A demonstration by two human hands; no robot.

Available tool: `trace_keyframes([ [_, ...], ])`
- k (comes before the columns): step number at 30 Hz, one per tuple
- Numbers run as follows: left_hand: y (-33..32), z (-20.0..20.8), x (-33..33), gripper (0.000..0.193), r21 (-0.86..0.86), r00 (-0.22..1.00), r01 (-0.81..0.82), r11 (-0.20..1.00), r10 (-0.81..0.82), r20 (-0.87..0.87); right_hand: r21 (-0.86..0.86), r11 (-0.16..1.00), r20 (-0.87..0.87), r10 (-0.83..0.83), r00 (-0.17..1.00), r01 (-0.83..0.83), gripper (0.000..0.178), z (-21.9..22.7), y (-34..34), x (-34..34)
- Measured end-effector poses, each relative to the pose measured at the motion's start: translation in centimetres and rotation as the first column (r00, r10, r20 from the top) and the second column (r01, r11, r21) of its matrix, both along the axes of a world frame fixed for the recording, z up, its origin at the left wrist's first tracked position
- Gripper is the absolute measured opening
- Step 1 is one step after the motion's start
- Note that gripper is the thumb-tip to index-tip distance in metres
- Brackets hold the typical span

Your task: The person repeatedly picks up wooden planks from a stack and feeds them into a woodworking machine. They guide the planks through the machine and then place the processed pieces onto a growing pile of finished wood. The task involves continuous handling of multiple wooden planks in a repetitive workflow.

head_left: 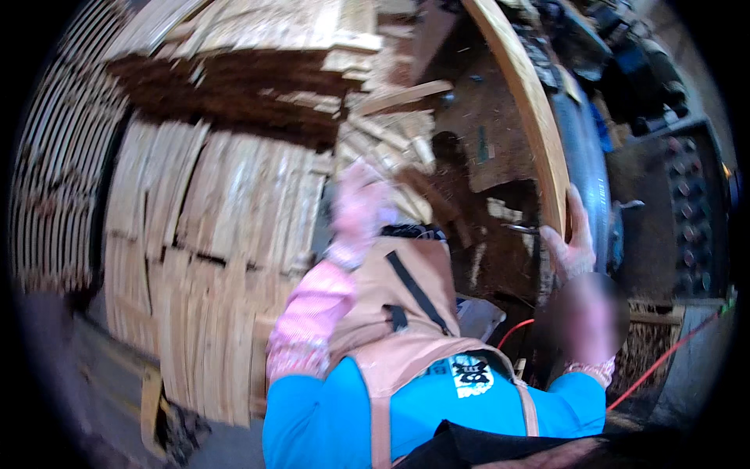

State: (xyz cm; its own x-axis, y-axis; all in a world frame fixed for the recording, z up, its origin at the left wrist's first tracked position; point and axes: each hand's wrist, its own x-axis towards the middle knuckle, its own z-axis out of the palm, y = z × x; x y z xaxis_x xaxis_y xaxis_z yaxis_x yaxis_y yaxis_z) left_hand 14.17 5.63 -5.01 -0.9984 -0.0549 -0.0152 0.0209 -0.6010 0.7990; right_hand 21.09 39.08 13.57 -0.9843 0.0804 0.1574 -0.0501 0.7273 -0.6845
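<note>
My left hand, in a pale glove with a pink sleeve cover, is smeared by motion. It is beside the stacked wooden slats, near a loose pile of short wood offcuts; its fingers cannot be made out. On the right, my right hand grips the near end of a long wooden board, thumb on the left side and fingers on the right. The board runs away from me toward the top of the view, its edges bent by the lens.
Bundles of pale slats lie on my left, with a taller stack behind them. A blue cylindrical part runs along the board's right. Farther right is a dark panel with round knobs. A red hose crosses at lower right.
</note>
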Motion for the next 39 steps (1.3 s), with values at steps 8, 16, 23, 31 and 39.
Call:
trace_keyframes([
  [8,-17.9,-28.0,19.4,0.026,-0.471,0.564,-0.227,0.853,0.509,0.650,0.007,0.850,-0.011,-0.527,0.850,0.527,0.082,-3.1,14.4,9.9],
  [16,-21.0,-28.9,28.8,0.054,-0.440,-0.007,-0.564,0.699,0.528,0.849,0.561,0.584,-0.337,-0.486,0.806,0.587,0.065,-0.4,17.2,-14.6],
  [23,-24.3,-29.1,34.8,0.062,-0.431,-0.110,-0.759,0.488,0.556,0.824,0.578,0.604,-0.338,-0.435,0.834,0.549,0.067,-3.3,17.0,-13.2],
  [31,-27.3,-31.4,37.9,0.068,-0.393,-0.147,-0.836,0.382,0.534,0.833,0.767,0.507,-0.317,-0.234,0.919,0.393,0.041,-3.1,13.3,8.1],
  [39,-24.4,-29.3,35.0,0.075,-0.149,0.161,-0.878,0.455,0.574,0.803,0.393,0.844,-0.184,-0.316,0.931,0.364,0.037,-3.2,17.7,-2.8],
])
